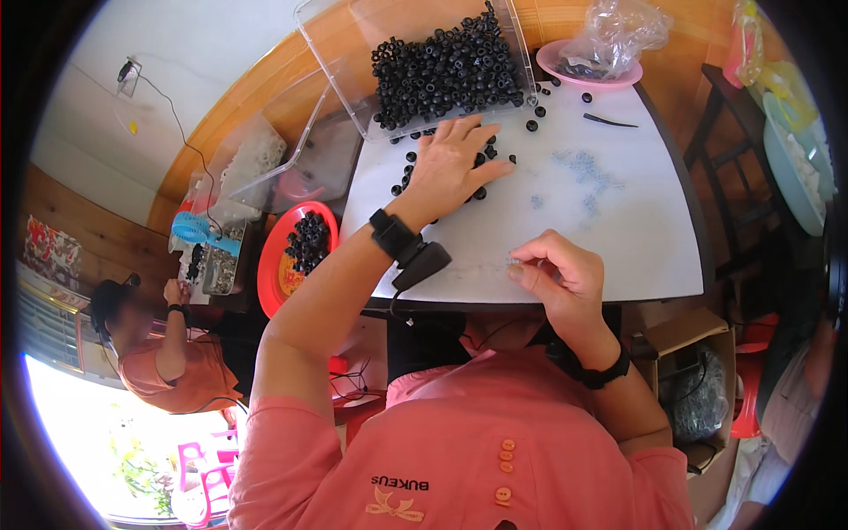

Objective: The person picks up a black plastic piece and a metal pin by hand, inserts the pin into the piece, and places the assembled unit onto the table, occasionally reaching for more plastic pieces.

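My left hand (452,168) lies with fingers spread over a loose group of small round black parts (408,170) on the white tabletop (654,247). Its fingertips come close to the near wall of a clear plastic box (358,110), where black ring-like parts (450,66) are heaped. Nearer the table's front edge, my right hand (565,269) is closed, thumb and forefinger pinched together. Whatever it pinches is too small to name. Beyond that hand, tiny pale bluish pieces (587,170) are scattered across the white surface.
A red bowl (272,287) with black parts stands left. At the far right are a pink plate (609,86) with a plastic bag (623,35) and a thin black strip (609,120). An open cardboard box (689,340) stands beside me. Another person (168,353) sits at left.
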Tool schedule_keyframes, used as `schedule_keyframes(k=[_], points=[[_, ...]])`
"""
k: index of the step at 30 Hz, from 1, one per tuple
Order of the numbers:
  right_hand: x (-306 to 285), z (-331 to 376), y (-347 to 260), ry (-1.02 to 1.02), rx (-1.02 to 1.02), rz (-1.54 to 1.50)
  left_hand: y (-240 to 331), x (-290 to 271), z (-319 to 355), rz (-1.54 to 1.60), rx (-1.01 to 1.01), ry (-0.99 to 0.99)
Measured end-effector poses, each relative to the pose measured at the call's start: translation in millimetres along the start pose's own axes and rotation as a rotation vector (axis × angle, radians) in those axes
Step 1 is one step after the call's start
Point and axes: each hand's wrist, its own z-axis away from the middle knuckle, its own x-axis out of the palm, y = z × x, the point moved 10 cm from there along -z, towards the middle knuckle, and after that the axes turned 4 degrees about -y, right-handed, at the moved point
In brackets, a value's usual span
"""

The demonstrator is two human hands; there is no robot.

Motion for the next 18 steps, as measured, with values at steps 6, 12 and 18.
schedule_keyframes(k=[6,12,18], points=[[1,0,-1,0.006,-0.003,0.024,8,31,-15,0.039,0.135,-0.091],[0,2,0,0.008,-0.004,0.004,10,22,-13,0.185,0.169,0.003],[0,0,2,0.004,0.001,0.001,22,16,5,0.165,0.183,-0.079]])
